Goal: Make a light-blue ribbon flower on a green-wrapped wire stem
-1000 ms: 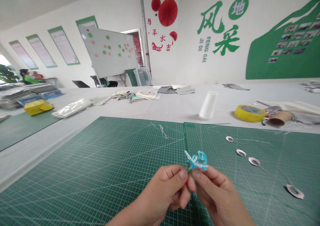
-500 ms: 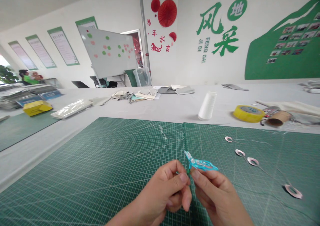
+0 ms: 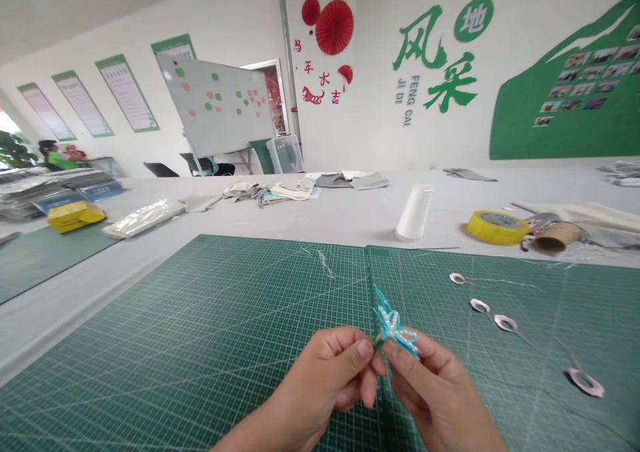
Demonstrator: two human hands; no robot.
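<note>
The left hand (image 3: 320, 379) and the right hand (image 3: 437, 389) pinch a blue beaded wire flower (image 3: 395, 325) by its stem, above the cutting mat (image 3: 175, 305); too hard a twist could kink the fine wire or shed beads; a slack grip could drop it near the wire loops (image 3: 505, 323).

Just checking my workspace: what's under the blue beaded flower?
A green grid cutting mat lies under the blue beaded flower, held above it. Your left hand and right hand cover the mat just below, so that patch cannot be seen.
</note>
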